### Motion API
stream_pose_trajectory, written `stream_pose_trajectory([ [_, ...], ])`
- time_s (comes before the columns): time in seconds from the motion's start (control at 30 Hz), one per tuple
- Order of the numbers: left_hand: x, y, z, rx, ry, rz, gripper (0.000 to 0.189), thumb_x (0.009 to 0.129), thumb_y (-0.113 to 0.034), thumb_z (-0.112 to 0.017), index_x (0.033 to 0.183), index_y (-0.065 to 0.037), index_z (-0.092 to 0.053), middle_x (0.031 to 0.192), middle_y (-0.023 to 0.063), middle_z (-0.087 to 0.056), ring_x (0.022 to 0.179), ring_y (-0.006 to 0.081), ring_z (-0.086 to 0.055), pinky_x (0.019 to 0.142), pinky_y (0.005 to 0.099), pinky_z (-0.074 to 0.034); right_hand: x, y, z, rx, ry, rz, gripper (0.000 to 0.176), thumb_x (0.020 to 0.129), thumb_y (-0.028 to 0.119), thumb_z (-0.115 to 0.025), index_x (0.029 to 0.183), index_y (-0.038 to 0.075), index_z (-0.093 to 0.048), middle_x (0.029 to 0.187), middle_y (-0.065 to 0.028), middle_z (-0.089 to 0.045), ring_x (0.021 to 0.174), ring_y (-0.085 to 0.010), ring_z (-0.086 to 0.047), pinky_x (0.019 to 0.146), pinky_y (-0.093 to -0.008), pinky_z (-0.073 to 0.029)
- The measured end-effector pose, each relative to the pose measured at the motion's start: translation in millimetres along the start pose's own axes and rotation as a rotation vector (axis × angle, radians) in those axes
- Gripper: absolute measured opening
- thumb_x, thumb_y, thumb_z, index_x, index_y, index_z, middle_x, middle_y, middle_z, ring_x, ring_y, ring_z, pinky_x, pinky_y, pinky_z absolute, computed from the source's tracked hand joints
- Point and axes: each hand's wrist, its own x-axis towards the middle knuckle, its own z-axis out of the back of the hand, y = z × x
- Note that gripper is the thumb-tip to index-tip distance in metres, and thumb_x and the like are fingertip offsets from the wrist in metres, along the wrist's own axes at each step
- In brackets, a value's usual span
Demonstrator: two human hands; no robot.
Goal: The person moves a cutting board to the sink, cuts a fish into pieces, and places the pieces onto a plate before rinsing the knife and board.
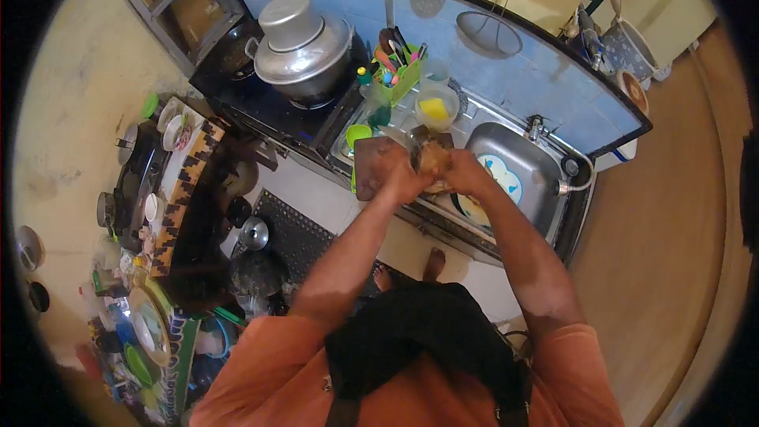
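Over a dark brown board [368, 168] at the sink's left edge, both of my hands are close together. My left hand [405, 178] is closed around a knife, whose pale blade [393, 135] points up and to the left. A brownish, fibrous piece [432, 158] is between the hands, and my right hand [465, 174] is closed on it. The exact contact of blade and piece is hidden by my fingers.
Right of the hands is a steel sink [545, 190] with a patterned plate [506, 178] in it. Behind stand a tub with a yellow sponge [434, 108], a green utensil basket [405, 81] and a large pot [296, 63] on the stove.
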Motion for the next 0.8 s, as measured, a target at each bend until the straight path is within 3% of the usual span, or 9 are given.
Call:
stream_pose_trajectory([
  [0.07, -1.5, -1.9, -3.3, 0.000, -0.128, -0.057, 0.051, 0.068, -0.018, -0.081, 0.110, 0.001, -0.058, 0.086, 0.0067, -0.066, 0.081, 0.0173, -0.062, 0.075, 0.0339, -0.051, 2.4, 0.6, 0.3, -0.120, 0.005, 0.055, 0.037, 0.080, 0.027, -0.072, 0.102, -0.003, -0.066, 0.086, -0.0175, -0.069, 0.072, -0.0219, -0.066, 0.062, -0.0378, -0.052],
  [0.27, -8.0, -54.1, 21.9, -0.413, 0.095, -0.047, 0.052, 0.064, -0.011, -0.076, 0.112, -0.002, -0.058, 0.101, 0.0124, -0.065, 0.096, 0.0245, -0.062, 0.086, 0.0372, -0.049, 10.5, -19.8, -18.2, -0.052, 0.047, -0.073, 0.036, 0.078, 0.029, -0.069, 0.094, -0.004, -0.066, 0.080, -0.0203, -0.069, 0.073, -0.0283, -0.067, 0.066, -0.0402, -0.052],
  [0.37, -11.7, -62.3, 20.7, -0.141, -0.067, -0.115, 0.047, 0.063, -0.015, -0.075, 0.106, -0.003, -0.061, 0.100, 0.0148, -0.064, 0.094, 0.0292, -0.062, 0.084, 0.0410, -0.048, 3.6, -12.3, -20.7, -0.102, -0.045, -0.010, 0.033, 0.077, 0.026, -0.067, 0.091, -0.005, -0.066, 0.074, -0.0166, -0.067, 0.063, -0.0230, -0.065, 0.058, -0.0377, -0.051],
  [0.43, -16.4, -66.3, 21.2, 0.102, -0.035, 0.055, 0.052, 0.072, -0.016, -0.073, 0.118, 0.000, -0.054, 0.108, 0.0210, -0.064, 0.104, 0.0363, -0.062, 0.087, 0.0422, -0.049, 3.4, -12.3, -22.2, 0.048, -0.021, -0.102, 0.028, 0.078, 0.022, -0.064, 0.088, -0.004, -0.065, 0.069, -0.0133, -0.064, 0.055, -0.0183, -0.061, 0.050, -0.0347, -0.049],
  [0.57, -9.1, -54.8, 17.3, -0.031, 0.019, -0.044, 0.049, 0.073, -0.016, -0.073, 0.116, 0.001, -0.055, 0.107, 0.0240, -0.064, 0.104, 0.0385, -0.061, 0.087, 0.0432, -0.049, 7.0, -10.0, -22.0, 0.025, 0.059, -0.234, 0.027, 0.078, 0.020, -0.064, 0.089, -0.004, -0.065, 0.068, -0.0115, -0.063, 0.052, -0.0176, -0.060, 0.048, -0.0332, -0.048],
  [0.63, -6.9, -78.2, 31.8, 0.148, 0.191, 0.144, 0.047, 0.073, -0.016, -0.072, 0.114, 0.001, -0.056, 0.107, 0.0242, -0.063, 0.104, 0.0387, -0.061, 0.087, 0.0424, -0.049, 0.5, 4.4, -14.3, 0.212, 0.132, -0.314, 0.028, 0.078, 0.019, -0.065, 0.092, -0.005, -0.064, 0.071, -0.0110, -0.063, 0.055, -0.0174, -0.061, 0.047, -0.0318, -0.049],
  [0.67, -7.3, -77.5, 32.5, 0.148, 0.191, 0.143, 0.047, 0.073, -0.016, -0.072, 0.114, 0.001, -0.056, 0.107, 0.0242, -0.063, 0.104, 0.0387, -0.061, 0.087, 0.0424, -0.049, 1.1, 3.3, -15.6, 0.212, 0.132, -0.314, 0.028, 0.078, 0.019, -0.065, 0.092, -0.005, -0.064, 0.071, -0.0110, -0.063, 0.055, -0.0174, -0.061, 0.047, -0.0318, -0.049],
  [0.73, -9.9, -71.6, 30.9, 0.011, 0.062, -0.095, 0.044, 0.071, -0.017, -0.073, 0.109, 0.002, -0.058, 0.104, 0.0235, -0.064, 0.099, 0.0374, -0.063, 0.084, 0.0420, -0.050, 4.2, -6.3, -23.0, 0.260, 0.118, -0.305, 0.031, 0.077, 0.018, -0.067, 0.096, -0.006, -0.063, 0.077, -0.0122, -0.064, 0.060, -0.0175, -0.062, 0.048, -0.0325, -0.051],
  [0.8, -6.4, -43.6, 17.5, 0.126, 0.017, -0.067, 0.048, 0.065, -0.020, -0.078, 0.106, -0.002, -0.060, 0.101, 0.0204, -0.063, 0.098, 0.0362, -0.061, 0.083, 0.0438, -0.048, 10.1, -18.0, -28.1, 0.267, 0.154, -0.315, 0.031, 0.076, 0.017, -0.069, 0.097, -0.005, -0.064, 0.079, -0.0120, -0.064, 0.062, -0.0175, -0.062, 0.049, -0.0328, -0.052],
])
